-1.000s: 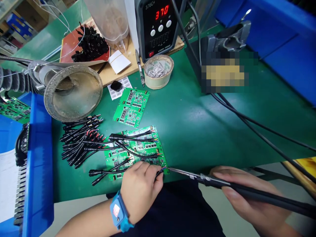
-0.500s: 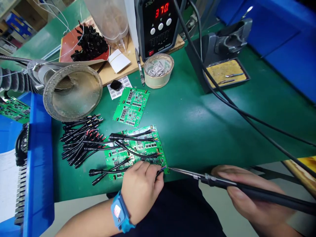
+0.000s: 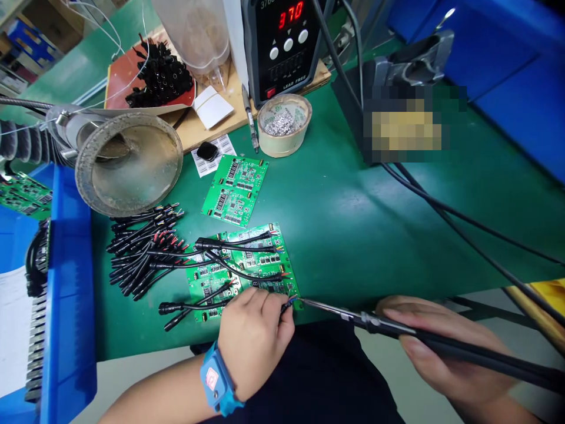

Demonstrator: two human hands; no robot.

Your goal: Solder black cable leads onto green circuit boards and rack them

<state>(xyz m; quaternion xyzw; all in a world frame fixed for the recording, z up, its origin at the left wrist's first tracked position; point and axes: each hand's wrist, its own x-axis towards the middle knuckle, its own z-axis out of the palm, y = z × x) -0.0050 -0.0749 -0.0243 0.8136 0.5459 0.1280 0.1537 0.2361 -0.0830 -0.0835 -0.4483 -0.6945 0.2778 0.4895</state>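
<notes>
My left hand (image 3: 260,335), with a blue strap on its wrist, pinches a short black cable (image 3: 286,306) at the lower right corner of a green circuit board (image 3: 286,259). Thin coloured wires stick out of the cable's end. My right hand (image 3: 441,347) is wrapped round the black handle of a soldering iron (image 3: 375,322). The iron's tip points left and reaches the wire ends by the board's edge; whether it touches them is too small to tell. Several black cables (image 3: 247,248) lie across the board.
Loose cables (image 3: 145,253) are piled left of the board. Behind are two joined boards (image 3: 236,191), a round fume funnel (image 3: 128,165), a tub of metal bits (image 3: 285,126) and a station (image 3: 286,53) showing 370. The iron stand (image 3: 353,118) and its cord (image 3: 459,218) are on the right.
The soldering iron and my right hand have shifted slightly left, bringing the tip nearer the wire ends. My left hand still pinches the cable, almost unmoved.
</notes>
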